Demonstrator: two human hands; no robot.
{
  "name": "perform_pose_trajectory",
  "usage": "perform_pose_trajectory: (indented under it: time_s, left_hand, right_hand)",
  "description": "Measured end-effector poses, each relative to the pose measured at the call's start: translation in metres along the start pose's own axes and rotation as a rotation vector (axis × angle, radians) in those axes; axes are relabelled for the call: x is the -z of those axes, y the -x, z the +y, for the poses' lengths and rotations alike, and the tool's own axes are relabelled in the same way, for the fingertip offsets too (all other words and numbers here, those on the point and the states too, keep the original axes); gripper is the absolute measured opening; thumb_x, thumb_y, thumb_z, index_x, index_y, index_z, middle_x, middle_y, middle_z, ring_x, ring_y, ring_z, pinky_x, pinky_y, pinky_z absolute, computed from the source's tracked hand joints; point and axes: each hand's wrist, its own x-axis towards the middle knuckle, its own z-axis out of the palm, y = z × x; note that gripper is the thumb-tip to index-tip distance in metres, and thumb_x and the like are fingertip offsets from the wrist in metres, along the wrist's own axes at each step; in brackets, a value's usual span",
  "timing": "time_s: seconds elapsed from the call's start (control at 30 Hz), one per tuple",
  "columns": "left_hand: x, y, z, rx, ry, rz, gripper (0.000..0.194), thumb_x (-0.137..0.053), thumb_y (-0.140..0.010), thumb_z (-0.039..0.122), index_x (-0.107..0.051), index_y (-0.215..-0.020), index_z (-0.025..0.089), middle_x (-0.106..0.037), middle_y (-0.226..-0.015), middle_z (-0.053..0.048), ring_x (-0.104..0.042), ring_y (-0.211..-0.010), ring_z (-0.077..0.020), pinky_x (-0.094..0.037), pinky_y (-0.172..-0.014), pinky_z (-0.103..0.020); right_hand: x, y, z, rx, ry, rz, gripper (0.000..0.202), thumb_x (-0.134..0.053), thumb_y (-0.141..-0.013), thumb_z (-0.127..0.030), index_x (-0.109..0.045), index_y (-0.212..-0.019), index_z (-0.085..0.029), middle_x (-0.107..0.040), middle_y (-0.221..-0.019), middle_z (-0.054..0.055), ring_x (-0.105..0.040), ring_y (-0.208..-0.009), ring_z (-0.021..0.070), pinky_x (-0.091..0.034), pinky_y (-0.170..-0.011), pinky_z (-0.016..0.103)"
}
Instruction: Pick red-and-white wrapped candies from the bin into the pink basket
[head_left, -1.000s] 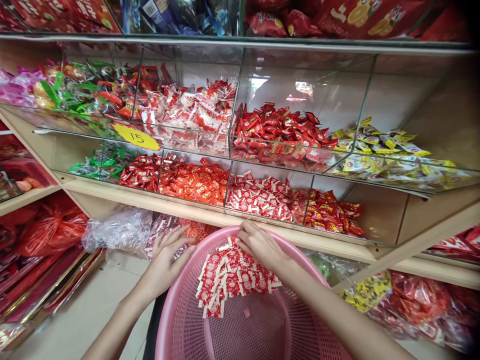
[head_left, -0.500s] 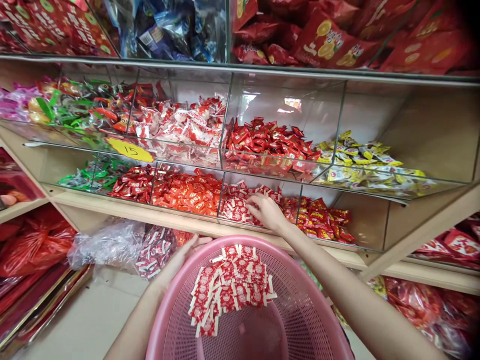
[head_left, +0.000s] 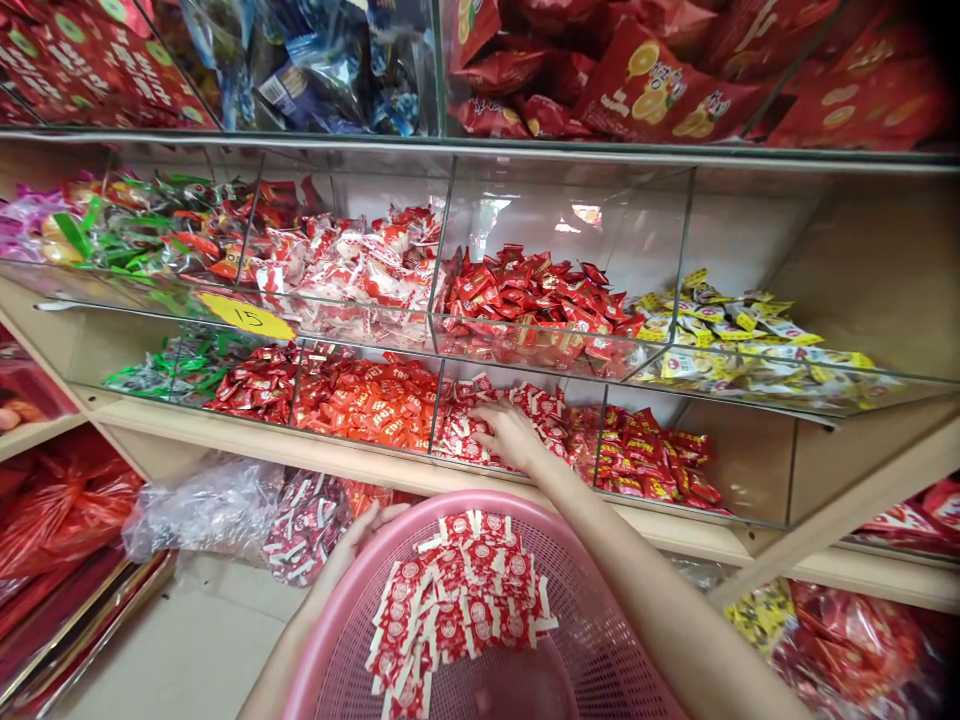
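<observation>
A pink plastic basket (head_left: 319, 640) with perforated walls is in front of me, with several red-and-white wrapped candies (head_left: 465, 600) lying in it. My left hand (head_left: 364, 535) holds the basket's left rim, its fingers along the outside. On the low shelf, my right hand (head_left: 510, 435) reaches over the basket into a compartment of matching red-and-white candies (head_left: 457, 435). Its fingers are apart and stretched over the candies, touching them, and I see nothing held in them. The right forearm passes across the basket's right rim.
Glass dividers separate orange-red candies (head_left: 367, 400) on the left from red packets (head_left: 649, 455) on the right. Above is a shelf of red candies (head_left: 532, 300) and yellow-white candies (head_left: 739, 320), with a yellow price tag (head_left: 247, 316). A wooden ledge (head_left: 247, 438) runs below; bags (head_left: 202, 510) lie underneath.
My right hand has shifted slightly left and down over the red-and-white candies, its fingers more spread. The view has tilted a little; my left hand stays on the basket rim.
</observation>
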Motion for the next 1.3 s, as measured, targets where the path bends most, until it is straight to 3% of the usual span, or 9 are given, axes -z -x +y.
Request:
perform_pose_trajectory:
  time_s: [0.3,0.57,0.87,1.03,1.2,1.3]
  left_hand:
    - [-0.001,0.003,0.003,-0.021,-0.016,0.066,0.029,-0.047,-0.083,0.031,-0.051,-0.107,0.014,-0.053,-0.107,-0.006,-0.054,-0.091,-0.0198,-0.046,-0.076,-0.038]
    - [-0.002,0.007,0.007,-0.056,-0.034,0.084,0.026,-0.052,-0.078,0.030,-0.062,-0.095,0.014,-0.067,-0.086,-0.007,-0.062,-0.083,-0.0246,-0.048,-0.067,-0.029]
    - [0.000,0.003,0.006,-0.077,-0.040,0.107,0.029,-0.051,-0.078,0.028,-0.060,-0.101,0.014,-0.068,-0.087,-0.008,-0.063,-0.082,-0.0240,-0.049,-0.069,-0.029]
    - [0.000,0.004,0.005,-0.083,-0.035,0.108,0.029,-0.052,-0.077,0.028,-0.060,-0.101,0.014,-0.068,-0.086,-0.007,-0.063,-0.080,-0.0236,-0.049,-0.068,-0.029]
    - [0.001,0.002,0.003,-0.092,-0.028,0.130,0.024,-0.051,-0.078,0.028,-0.061,-0.095,0.013,-0.068,-0.082,-0.007,-0.064,-0.075,-0.0214,-0.048,-0.067,-0.027]
    - [0.001,-0.001,0.001,-0.090,-0.027,0.153,0.026,-0.051,-0.078,0.030,-0.061,-0.094,0.012,-0.068,-0.079,-0.007,-0.064,-0.072,-0.0213,-0.048,-0.064,-0.028]
  right_hand:
    - [0.006,0.005,0.003,-0.138,-0.054,0.225,0.029,-0.053,-0.074,-0.032,-0.058,-0.100,-0.021,-0.058,-0.100,0.006,-0.047,-0.095,0.0201,-0.033,-0.083,0.034]
    - [0.000,0.008,0.004,-0.161,-0.042,-0.024,0.026,-0.059,-0.068,-0.024,-0.060,-0.094,-0.019,-0.060,-0.094,0.006,-0.052,-0.089,0.0187,-0.038,-0.076,0.028]
    - [-0.001,0.008,0.006,-0.187,-0.094,-0.025,0.026,-0.058,-0.069,-0.021,-0.060,-0.094,-0.018,-0.063,-0.092,0.006,-0.056,-0.084,0.0184,-0.039,-0.074,0.027]
    - [0.001,0.009,0.004,-0.157,-0.391,0.070,0.030,-0.058,-0.070,-0.032,-0.057,-0.096,-0.017,-0.061,-0.091,0.004,-0.055,-0.079,0.0145,-0.040,-0.070,0.025]
    - [-0.002,0.010,0.001,-0.084,-0.616,-0.098,0.029,-0.062,-0.065,-0.030,-0.059,-0.088,-0.014,-0.058,-0.076,0.000,-0.048,-0.064,0.0104,-0.038,-0.060,0.023]
    - [-0.005,0.010,0.001,-0.077,-0.639,-0.108,0.028,-0.063,-0.063,-0.028,-0.058,-0.086,-0.013,-0.056,-0.073,-0.001,-0.047,-0.066,0.0108,-0.038,-0.061,0.023]
